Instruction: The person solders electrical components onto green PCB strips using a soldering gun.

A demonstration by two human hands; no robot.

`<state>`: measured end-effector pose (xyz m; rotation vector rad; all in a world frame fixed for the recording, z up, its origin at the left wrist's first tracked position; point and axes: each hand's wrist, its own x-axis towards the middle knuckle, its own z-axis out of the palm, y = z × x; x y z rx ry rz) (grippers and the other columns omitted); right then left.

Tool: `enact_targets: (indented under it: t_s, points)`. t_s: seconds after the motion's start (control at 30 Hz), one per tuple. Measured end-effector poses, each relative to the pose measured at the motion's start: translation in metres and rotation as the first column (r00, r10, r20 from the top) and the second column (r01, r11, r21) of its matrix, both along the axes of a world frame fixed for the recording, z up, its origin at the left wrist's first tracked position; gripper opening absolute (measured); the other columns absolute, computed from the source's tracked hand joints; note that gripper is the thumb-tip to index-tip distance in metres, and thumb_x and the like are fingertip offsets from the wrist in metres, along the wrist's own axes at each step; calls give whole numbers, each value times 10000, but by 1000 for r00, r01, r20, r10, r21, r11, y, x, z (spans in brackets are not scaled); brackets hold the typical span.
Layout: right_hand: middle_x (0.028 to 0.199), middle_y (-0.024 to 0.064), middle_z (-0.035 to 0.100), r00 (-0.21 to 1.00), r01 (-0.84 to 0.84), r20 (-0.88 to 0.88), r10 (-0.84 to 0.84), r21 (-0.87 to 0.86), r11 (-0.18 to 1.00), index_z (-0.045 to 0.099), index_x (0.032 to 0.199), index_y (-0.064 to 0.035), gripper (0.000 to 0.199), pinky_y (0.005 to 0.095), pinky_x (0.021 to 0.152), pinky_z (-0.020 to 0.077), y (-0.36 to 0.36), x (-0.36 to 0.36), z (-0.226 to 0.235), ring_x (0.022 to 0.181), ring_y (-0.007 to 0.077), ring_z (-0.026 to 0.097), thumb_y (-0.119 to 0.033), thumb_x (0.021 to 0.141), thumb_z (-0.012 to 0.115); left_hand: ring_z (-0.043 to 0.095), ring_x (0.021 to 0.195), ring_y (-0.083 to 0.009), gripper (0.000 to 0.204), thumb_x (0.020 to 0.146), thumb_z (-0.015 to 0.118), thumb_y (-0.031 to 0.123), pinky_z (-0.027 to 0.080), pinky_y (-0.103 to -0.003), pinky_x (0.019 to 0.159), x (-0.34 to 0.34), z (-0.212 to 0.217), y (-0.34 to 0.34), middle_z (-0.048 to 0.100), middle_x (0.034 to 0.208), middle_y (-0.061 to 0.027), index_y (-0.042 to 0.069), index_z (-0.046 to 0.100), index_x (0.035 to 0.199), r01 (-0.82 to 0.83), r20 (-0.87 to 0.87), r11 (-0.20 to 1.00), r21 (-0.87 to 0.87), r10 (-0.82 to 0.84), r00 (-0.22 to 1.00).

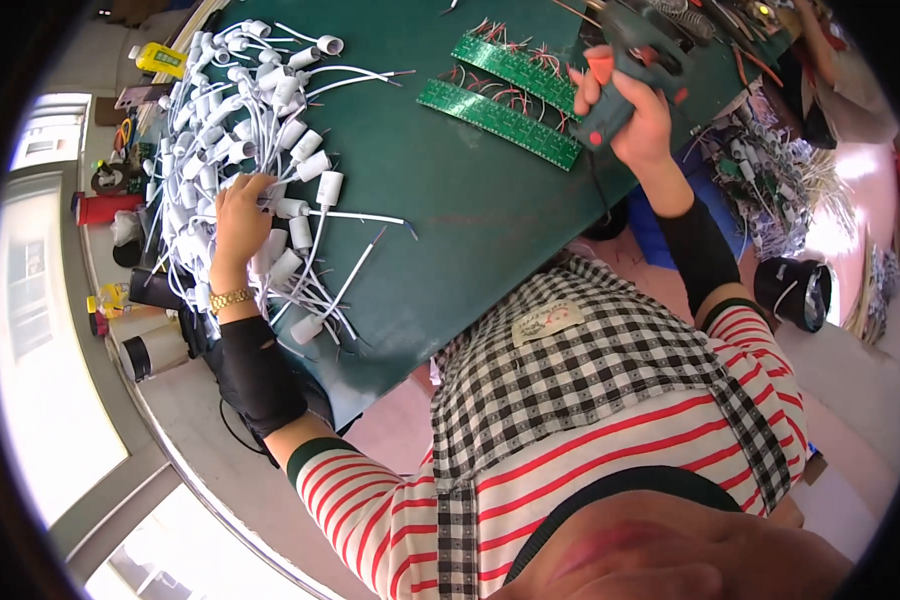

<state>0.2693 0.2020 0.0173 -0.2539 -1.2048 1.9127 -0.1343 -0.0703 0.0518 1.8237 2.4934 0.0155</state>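
Observation:
My left hand (240,222) lies in a large heap of white lamp sockets (317,166) with white wire leads. Its fingers curl down among the sockets, and what they close on is hidden. Raised at the right, my right hand (638,118) grips a dark green pistol-shaped power tool (638,48) by its handle, with fingers by the orange trigger. A thin metal rod points from the tool to the upper left. Just left of this hand, two long green circuit boards (500,122) with red and white wires lie on the table.
The green tabletop (440,250) slants across the view. Beyond the heap stands a yellow bottle (160,60). Right of the table are a blue bin (705,215), a pile of wired parts (770,180) and a black bucket (793,293). Another person's arm (815,45) shows at the upper right.

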Motion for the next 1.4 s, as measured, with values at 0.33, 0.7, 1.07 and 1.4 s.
enact_targets:
  t_s: [0.33, 0.7, 1.07, 1.4]
  points:
    - [732, 91, 589, 954, -135, 286, 87, 152, 979, 555, 1119, 42, 315, 332, 743, 485, 37, -17, -35, 747, 212, 610, -165, 890, 497, 542, 1058, -364, 373, 778, 595, 118, 453, -417, 901, 55, 6, 77, 571, 1151, -156, 73, 587, 1148, 119, 92, 966, 230, -143, 985]
    - [707, 98, 584, 940, -74, 329, 94, -70, 995, 559, 1089, 50, 310, 335, 684, 490, -66, -22, -24, 681, 194, 585, -182, 891, 502, 551, 1005, -389, 327, 682, 769, 146, 466, -427, 872, 52, -42, 91, 568, 1122, -197, 53, 612, 953, 35, 222, 997, 64, -48, 974]
    - [749, 100, 562, 995, 46, -84, -61, -175, 984, 488, 1172, 20, 363, 457, 1036, 313, -100, 0, -35, 786, 244, 570, -218, 899, 456, 522, 1065, -387, 339, 682, 650, 25, 436, -392, 924, 78, -37, 54, 464, 1225, -244, 36, 607, 1019, 126, 99, 901, 416, -183, 978]
    - [761, 106, 547, 994, 93, 73, -79, -220, 971, 457, 1193, 23, 373, 469, 1007, 354, -110, 43, -21, 806, 238, 554, -215, 905, 448, 556, 862, -343, 269, 725, 714, 76, 472, -395, 748, 82, -33, 53, 560, 920, -147, 40, 592, 962, 115, 127, 898, 424, -185, 975]
